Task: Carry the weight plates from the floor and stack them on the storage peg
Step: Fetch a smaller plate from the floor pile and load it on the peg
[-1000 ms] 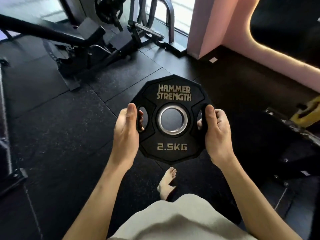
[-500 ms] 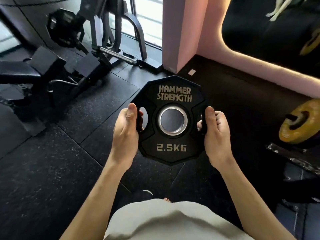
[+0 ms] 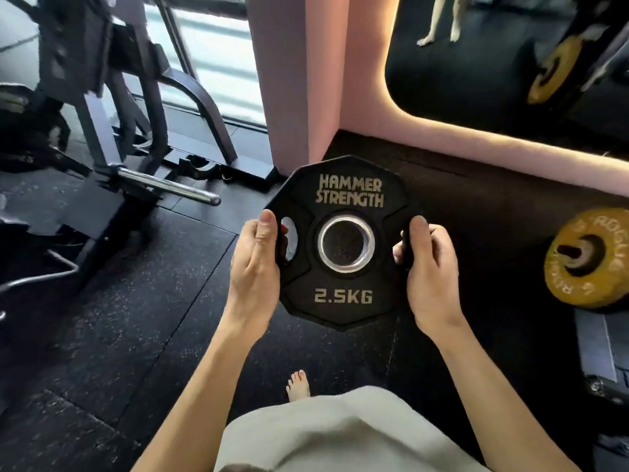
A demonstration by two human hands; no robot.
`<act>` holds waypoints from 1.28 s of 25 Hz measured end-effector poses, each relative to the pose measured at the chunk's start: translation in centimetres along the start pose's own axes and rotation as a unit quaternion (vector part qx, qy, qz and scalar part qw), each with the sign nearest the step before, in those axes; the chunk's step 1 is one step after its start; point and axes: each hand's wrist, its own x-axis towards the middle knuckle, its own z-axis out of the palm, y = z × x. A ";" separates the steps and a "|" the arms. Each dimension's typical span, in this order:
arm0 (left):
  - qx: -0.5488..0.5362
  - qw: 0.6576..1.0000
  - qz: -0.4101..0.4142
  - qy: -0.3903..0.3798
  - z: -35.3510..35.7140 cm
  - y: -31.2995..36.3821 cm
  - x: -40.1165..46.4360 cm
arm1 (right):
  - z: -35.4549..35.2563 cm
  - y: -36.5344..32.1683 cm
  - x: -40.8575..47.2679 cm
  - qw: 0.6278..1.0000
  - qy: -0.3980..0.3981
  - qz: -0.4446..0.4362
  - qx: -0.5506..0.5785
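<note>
A black 2.5 kg weight plate point(image 3: 343, 303) marked Hammer Strength, with a steel-ringed centre hole, is held flat-on in front of me above the floor. My left hand point(image 3: 255, 267) grips its left handle slot and my right hand point(image 3: 430, 270) grips its right edge. At the right edge of view a yellow plate point(image 3: 578, 287) sits on a short peg point(image 3: 571, 251) that pokes out through its middle. The peg's base is hidden.
A machine frame with a chrome bar point(image 3: 170, 187) stands at the left. A pink pillar point(image 3: 292, 80) and a lit-edged wall mirror point(image 3: 476, 63) lie ahead. Black rubber floor tiles point(image 3: 136, 318) stretch between. My bare foot point(image 3: 299, 386) is below the plate.
The view has swung right: the machine slid left and the yellow plate on its peg came closer in at the right. Both hands hold the black plate as before.
</note>
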 end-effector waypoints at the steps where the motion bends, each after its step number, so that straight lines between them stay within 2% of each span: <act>1: 0.000 1.000 -0.008 -0.003 0.2 0.4 2.3 | 1.0 -0.4 1.7 1.000 0.006 0.001 0.003; 9: -0.005 0.997 -0.005 -0.077 6.5 1.0 23.0 | 5.5 -0.5 20.3 0.996 0.076 -0.022 0.039; 15: -0.023 0.997 0.016 -0.075 16.0 3.1 38.2 | 5.4 -2.3 37.2 0.993 0.106 -0.034 0.049; 20: -0.004 0.992 0.025 -0.123 23.9 4.6 47.3 | 3.2 -3.5 47.8 0.985 0.159 -0.038 0.054; 26: -0.010 0.965 0.016 -0.262 34.7 4.6 58.5 | -0.3 -3.0 58.2 0.958 0.285 -0.032 0.030; 29: 0.004 0.932 0.019 -0.362 41.6 5.1 64.4 | -2.4 -3.0 63.7 0.926 0.376 -0.021 0.024; 32: 0.022 0.887 0.024 -0.460 49.0 6.4 69.0 | -4.7 -4.0 67.4 0.877 0.479 -0.017 0.022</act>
